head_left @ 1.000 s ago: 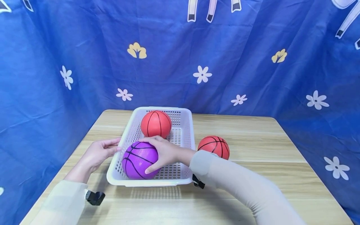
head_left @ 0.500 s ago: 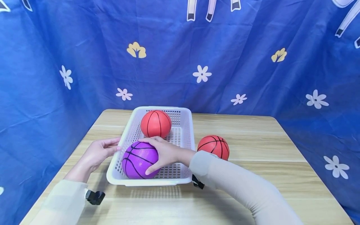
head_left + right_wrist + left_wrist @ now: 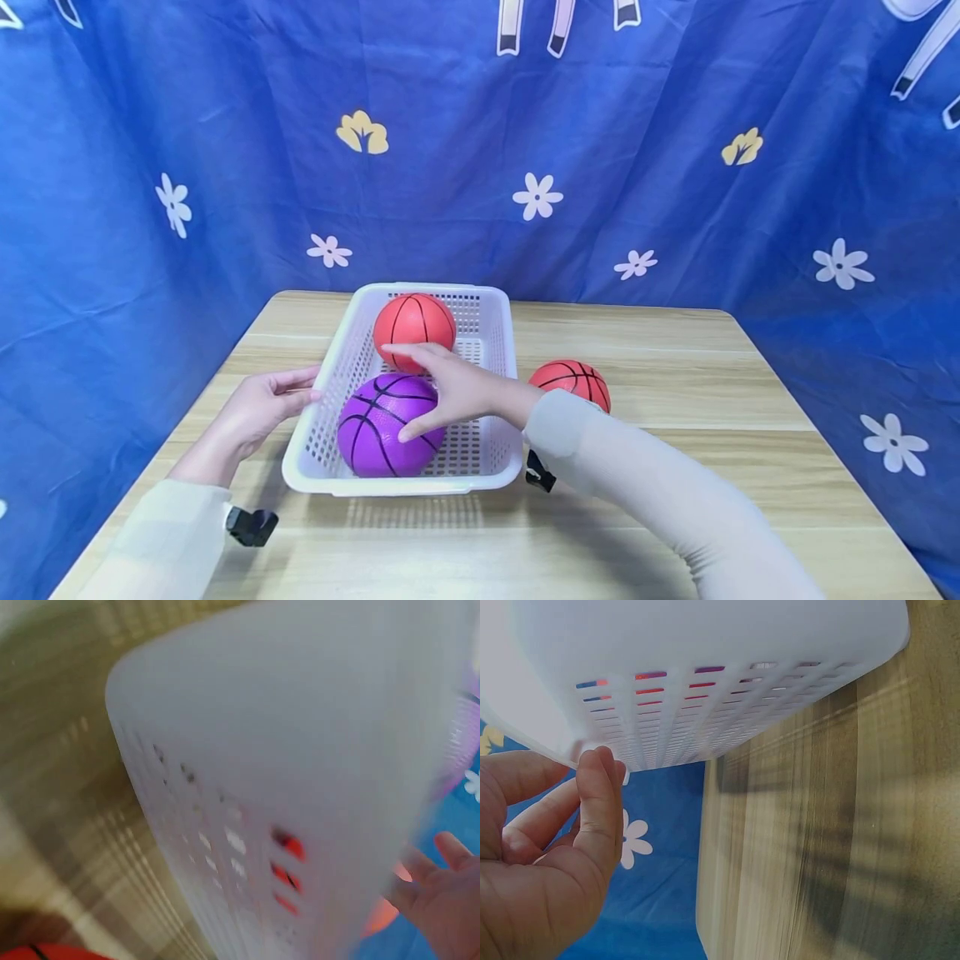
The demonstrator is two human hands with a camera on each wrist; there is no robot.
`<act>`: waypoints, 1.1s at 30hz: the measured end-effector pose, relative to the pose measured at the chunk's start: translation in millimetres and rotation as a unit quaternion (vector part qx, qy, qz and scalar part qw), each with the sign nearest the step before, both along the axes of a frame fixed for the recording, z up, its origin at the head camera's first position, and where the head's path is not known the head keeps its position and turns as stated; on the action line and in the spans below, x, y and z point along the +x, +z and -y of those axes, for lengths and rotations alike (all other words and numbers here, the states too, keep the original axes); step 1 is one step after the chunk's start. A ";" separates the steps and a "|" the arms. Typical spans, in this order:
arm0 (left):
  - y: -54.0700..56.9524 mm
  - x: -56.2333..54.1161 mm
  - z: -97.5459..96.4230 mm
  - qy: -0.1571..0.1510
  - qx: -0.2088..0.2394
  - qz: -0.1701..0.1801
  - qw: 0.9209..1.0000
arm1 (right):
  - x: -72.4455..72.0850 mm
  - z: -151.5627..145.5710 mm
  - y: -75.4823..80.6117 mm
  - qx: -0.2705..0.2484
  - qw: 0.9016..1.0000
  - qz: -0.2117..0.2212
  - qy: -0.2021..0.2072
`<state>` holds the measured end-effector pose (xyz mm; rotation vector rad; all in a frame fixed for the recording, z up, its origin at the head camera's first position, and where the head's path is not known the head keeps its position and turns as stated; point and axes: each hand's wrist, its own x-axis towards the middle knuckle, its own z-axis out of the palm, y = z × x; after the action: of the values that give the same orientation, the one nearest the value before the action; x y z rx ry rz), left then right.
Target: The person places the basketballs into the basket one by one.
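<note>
A purple toy basketball (image 3: pixel 386 437) lies in the near end of a white plastic basket (image 3: pixel 405 485). Over its right side my right hand (image 3: pixel 461 387) is spread, thumb overlapping the ball in the head view and fingers reaching past it across a red basketball (image 3: pixel 415 321) at the basket's far end. The right wrist view has that hand (image 3: pixel 442 896) at its right edge, fingers apart and gripping nothing. My left hand (image 3: pixel 258 412) holds the basket's left rim; the left wrist view shows thumb and fingertips of the hand (image 3: pixel 562 847) meeting at the rim.
Outside the basket, on its right, a second red basketball (image 3: pixel 573 383) rests on the wooden table (image 3: pixel 675 375), partly covered by my right sleeve. A blue curtain (image 3: pixel 450 208) with flowers hangs behind the table and along its sides.
My right hand has let go of the purple basketball and lifted slightly up and right. The ball has rolled a little to the right. My left hand stays at the rim.
</note>
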<state>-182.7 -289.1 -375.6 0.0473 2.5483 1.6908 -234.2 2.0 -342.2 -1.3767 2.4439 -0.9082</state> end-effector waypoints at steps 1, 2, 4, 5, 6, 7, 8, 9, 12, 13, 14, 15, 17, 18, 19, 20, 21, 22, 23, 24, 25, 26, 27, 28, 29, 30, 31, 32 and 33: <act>0.3 0.0 0.0 -0.001 0.001 -0.001 1.000 | -0.6 -2.9 3.4 -0.002 1.000 -0.003 -0.007; 0.8 0.1 0.0 -0.001 0.000 -0.003 1.000 | -1.5 -5.7 6.1 -0.003 1.000 -0.006 -0.014; 1.7 0.4 -0.2 -0.001 0.000 -0.005 1.000 | -3.4 -11.1 10.2 -0.007 0.999 -0.014 -0.029; 2.2 0.5 -0.4 -0.001 0.001 -0.005 1.000 | -4.2 -13.8 11.8 -0.012 0.999 -0.015 -0.036; 2.7 0.7 -0.5 0.000 0.001 -0.006 1.000 | -5.2 -16.5 13.2 -0.018 0.999 -0.017 -0.042; 3.1 0.9 -0.7 -0.001 0.002 -0.006 1.000 | -6.4 -19.3 14.3 -0.026 0.998 -0.020 -0.046; 3.5 1.0 -0.9 0.000 0.002 -0.006 1.000 | -7.5 -21.9 15.3 -0.037 0.998 -0.019 -0.049; 3.8 1.0 -1.0 0.000 0.002 -0.006 1.000 | -8.6 -24.7 16.2 -0.049 0.997 -0.019 -0.051; 4.0 0.8 -1.2 -0.001 0.003 -0.005 1.000 | -12.0 -33.9 18.3 -0.080 0.995 -0.019 -0.057; 3.9 0.6 -1.2 -0.002 0.003 -0.005 1.000 | -13.2 -36.9 18.7 -0.089 0.994 -0.022 -0.059; 3.7 0.4 -1.2 -0.002 0.002 -0.005 1.000 | -14.3 -39.8 18.9 -0.097 0.993 -0.026 -0.062; 3.4 0.1 -1.2 -0.002 0.002 -0.005 1.000 | -15.2 -42.8 19.1 -0.103 0.992 -0.029 -0.066; 2.8 -0.4 -1.2 -0.002 0.002 -0.004 1.000 | -16.4 -48.8 19.5 -0.114 0.990 -0.036 -0.073; 2.5 -0.5 -1.2 -0.002 0.003 -0.004 1.000 | -16.8 -51.7 19.8 -0.121 0.989 -0.037 -0.076; 2.3 -0.7 -1.2 -0.002 0.003 -0.003 1.000 | -17.1 -54.8 20.2 -0.125 0.988 -0.037 -0.079; 2.0 -0.9 -1.2 -0.003 0.003 -0.003 1.000 | -17.5 -58.0 20.5 -0.129 0.988 -0.038 -0.081; 1.6 -1.2 -1.1 -0.003 0.003 -0.002 1.000 | -18.1 -61.1 20.6 -0.133 0.987 -0.041 -0.082; 1.2 -1.4 -0.9 -0.003 0.003 -0.001 1.000 | -18.7 -64.2 20.5 -0.136 0.986 -0.044 -0.084; 0.8 -1.6 -0.7 -0.003 0.003 -0.001 1.000 | -19.3 -67.4 20.3 -0.139 0.985 -0.045 -0.086; 0.4 -1.7 -0.5 -0.003 0.003 -0.001 1.000 | -19.9 -70.7 19.9 -0.141 0.985 -0.048 -0.090; -0.1 -1.9 -0.1 -0.003 0.003 -0.001 1.000 | -20.9 -74.1 19.0 -0.142 0.984 -0.052 -0.092; -0.6 -1.9 0.2 -0.003 0.004 -0.001 1.000 | -21.8 -77.4 17.9 -0.143 0.983 -0.056 -0.096; -0.9 -2.0 0.5 -0.004 0.005 -0.001 1.000 | -22.7 -80.9 16.6 -0.145 0.983 -0.058 -0.101; -1.1 -2.0 0.7 -0.004 0.006 -0.002 1.000 | -23.4 -84.6 15.4 -0.145 0.982 -0.059 -0.107; -1.2 -1.9 0.8 -0.005 0.005 -0.003 1.000 | -24.2 -88.4 14.0 -0.145 0.981 -0.060 -0.112; -1.3 -1.8 0.9 -0.005 0.006 -0.003 1.000 | -25.1 -92.3 12.5 -0.146 0.980 -0.062 -0.117; -1.3 -1.7 0.7 -0.006 0.007 -0.004 1.000 | -25.9 -96.2 10.9 -0.146 0.980 -0.062 -0.122; -1.2 -1.7 0.4 -0.005 0.006 -0.004 1.000 | -26.6 -100.1 9.4 -0.146 0.979 -0.063 -0.128; -1.3 -1.7 0.3 -0.005 0.005 -0.005 1.000 | -27.3 -104.1 7.7 -0.147 0.978 -0.065 -0.134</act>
<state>-184.4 -289.4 -376.9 0.0679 2.5419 1.7050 -261.5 106.1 -334.5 -1.2421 2.7295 -1.3260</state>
